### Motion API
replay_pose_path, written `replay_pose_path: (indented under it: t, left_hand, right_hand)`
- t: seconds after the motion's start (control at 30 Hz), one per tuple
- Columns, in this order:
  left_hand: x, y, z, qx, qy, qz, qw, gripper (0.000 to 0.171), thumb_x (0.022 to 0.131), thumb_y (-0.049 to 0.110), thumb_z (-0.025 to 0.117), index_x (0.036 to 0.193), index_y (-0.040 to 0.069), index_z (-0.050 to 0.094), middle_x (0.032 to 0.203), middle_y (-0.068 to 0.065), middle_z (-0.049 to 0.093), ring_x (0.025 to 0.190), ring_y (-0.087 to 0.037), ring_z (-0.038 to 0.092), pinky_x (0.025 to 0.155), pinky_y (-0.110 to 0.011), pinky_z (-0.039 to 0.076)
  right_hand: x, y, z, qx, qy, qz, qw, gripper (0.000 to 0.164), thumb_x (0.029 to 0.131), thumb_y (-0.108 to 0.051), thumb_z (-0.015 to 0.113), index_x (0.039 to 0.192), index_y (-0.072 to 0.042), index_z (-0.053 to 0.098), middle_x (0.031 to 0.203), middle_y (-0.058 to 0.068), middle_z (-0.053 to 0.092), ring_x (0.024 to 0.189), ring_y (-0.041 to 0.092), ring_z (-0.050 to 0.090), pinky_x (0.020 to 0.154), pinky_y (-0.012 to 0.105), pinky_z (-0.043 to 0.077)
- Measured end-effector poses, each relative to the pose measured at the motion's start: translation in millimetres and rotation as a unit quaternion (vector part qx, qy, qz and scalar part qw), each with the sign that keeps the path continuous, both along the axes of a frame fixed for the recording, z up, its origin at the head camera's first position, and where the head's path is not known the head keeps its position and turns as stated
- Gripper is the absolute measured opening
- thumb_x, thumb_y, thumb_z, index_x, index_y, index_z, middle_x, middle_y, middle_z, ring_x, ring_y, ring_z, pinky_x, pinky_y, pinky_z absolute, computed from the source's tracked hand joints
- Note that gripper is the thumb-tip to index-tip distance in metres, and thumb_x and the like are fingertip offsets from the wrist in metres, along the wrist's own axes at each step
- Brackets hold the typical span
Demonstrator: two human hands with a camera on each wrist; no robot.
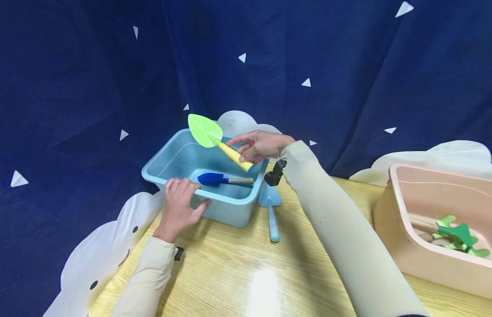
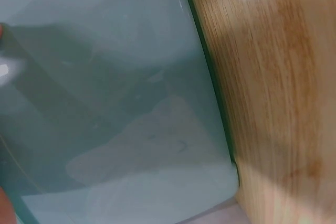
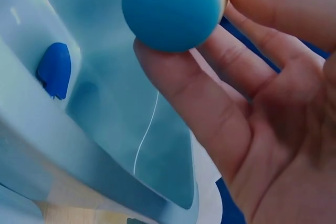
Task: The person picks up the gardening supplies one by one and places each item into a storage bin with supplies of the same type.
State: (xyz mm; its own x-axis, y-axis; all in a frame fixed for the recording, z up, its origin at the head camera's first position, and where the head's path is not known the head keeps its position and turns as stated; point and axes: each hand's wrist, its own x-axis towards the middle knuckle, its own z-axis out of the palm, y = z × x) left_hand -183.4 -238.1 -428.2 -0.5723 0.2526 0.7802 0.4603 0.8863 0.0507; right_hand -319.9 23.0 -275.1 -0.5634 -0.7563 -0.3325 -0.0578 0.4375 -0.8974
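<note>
My right hand pinches the yellow handle of a toy trowel with a light green leaf-shaped blade, held above a blue bin. In the right wrist view the handle's round blue end cap faces the camera, between thumb and fingers. My left hand grips the near rim of the bin, fingers over the edge and thumb outside. Inside the bin lies a dark blue trowel with a pale handle. The left wrist view shows mostly the bin's outer wall.
A light blue trowel lies on the wooden table, its blade against the bin's right side. At the right stands a pink bin holding several green toy tools. Behind hangs a dark blue cloth.
</note>
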Motion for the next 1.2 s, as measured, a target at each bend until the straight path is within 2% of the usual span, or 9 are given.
replay_pose_path:
  t: [0.13,0.23,0.37,0.47,0.77,1.03,1.2]
  left_hand:
    - [0.1,1,-0.5,0.002,0.001,-0.002,1.0,0.044,0.074,0.043,0.075,0.096,0.007,0.061,0.083,-0.007,0.059,0.087,-0.031,0.054,0.095,-0.05,0.036]
    - [-0.3,3,-0.7,0.003,0.001,-0.002,1.0,0.045,0.074,0.044,0.075,0.096,0.007,0.061,0.083,-0.007,0.059,0.087,-0.031,0.054,0.095,-0.05,0.036]
    - [-1.4,4,-0.9,0.002,0.0,-0.001,1.0,0.045,0.074,0.044,0.074,0.096,0.007,0.06,0.083,-0.007,0.058,0.087,-0.031,0.053,0.095,-0.05,0.035]
    - [-2.3,5,-1.2,0.0,-0.001,-0.002,1.0,0.044,0.074,0.043,0.075,0.095,0.007,0.061,0.084,-0.007,0.058,0.086,-0.031,0.052,0.095,-0.05,0.035]
    - [-3.3,8,-2.1,0.002,0.006,-0.012,0.9999,0.045,0.071,0.038,0.079,0.096,0.004,0.061,0.083,-0.009,0.058,0.084,-0.032,0.052,0.094,-0.051,0.035]
    - [-5.7,6,-3.0,0.008,-0.002,-0.017,0.9998,0.047,0.073,0.04,0.077,0.098,0.003,0.063,0.084,-0.01,0.06,0.084,-0.032,0.053,0.095,-0.054,0.035]
    - [-7.0,3,-3.2,0.01,-0.009,-0.015,0.9998,0.048,0.073,0.04,0.077,0.099,0.003,0.062,0.086,-0.011,0.06,0.086,-0.033,0.052,0.096,-0.055,0.034]
  right_hand:
    - [3.0,-2,1.5,0.012,0.014,-0.004,1.0,0.057,0.092,-0.003,0.065,0.144,-0.021,0.051,0.127,0.01,0.067,0.094,0.016,0.069,0.08,0.035,0.059]
    - [5.7,-7,1.6,0.037,0.052,-0.017,0.998,0.056,0.092,-0.002,0.065,0.144,-0.019,0.051,0.13,0.01,0.064,0.099,0.019,0.067,0.089,0.04,0.057]
    - [7.1,-11,-3.1,0.061,0.153,-0.05,0.985,0.052,0.091,0.001,0.063,0.141,-0.011,0.053,0.137,0.014,0.06,0.12,0.026,0.061,0.105,0.044,0.049]
    - [7.2,-9,-7.6,0.059,0.206,-0.079,0.974,0.048,0.091,0.002,0.062,0.137,-0.007,0.056,0.14,0.016,0.059,0.133,0.029,0.054,0.109,0.042,0.046]
    - [8.0,17,-13.9,0.07,0.257,-0.114,0.957,0.038,0.095,-0.006,0.059,0.133,-0.006,0.059,0.136,0.019,0.061,0.128,0.03,0.057,0.105,0.043,0.049]
    - [11.8,44,-18.4,0.096,0.311,-0.114,0.939,0.035,0.097,-0.014,0.057,0.131,-0.006,0.061,0.132,0.017,0.063,0.125,0.03,0.059,0.103,0.044,0.048]
    - [16.8,58,-19.1,0.105,0.33,-0.123,0.93,0.034,0.097,-0.014,0.058,0.13,-0.006,0.061,0.13,0.018,0.064,0.12,0.031,0.061,0.102,0.047,0.049]
